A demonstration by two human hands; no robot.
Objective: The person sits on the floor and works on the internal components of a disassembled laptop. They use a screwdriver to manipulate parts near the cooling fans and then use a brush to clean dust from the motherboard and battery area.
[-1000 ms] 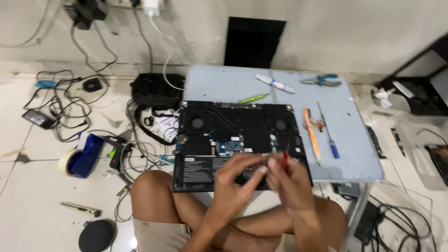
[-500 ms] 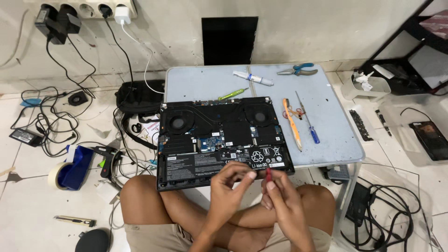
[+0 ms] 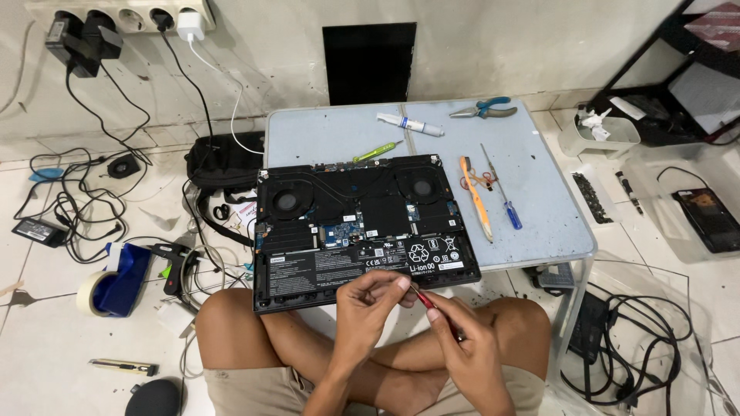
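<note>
Head view | right hand [image 3: 466, 350] fingers grip red screwdriver [image 3: 426, 300] | left hand [image 3: 370, 304] fingers pinch its tip — just off laptop [image 3: 358, 223] front edge

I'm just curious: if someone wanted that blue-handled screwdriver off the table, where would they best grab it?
By the blue handle at the near end of the blue-handled screwdriver, coming from above. It lies flat on the table, its thin shaft pointing away, and the handle is its thickest part. An orange tool lies close to its left.
</note>
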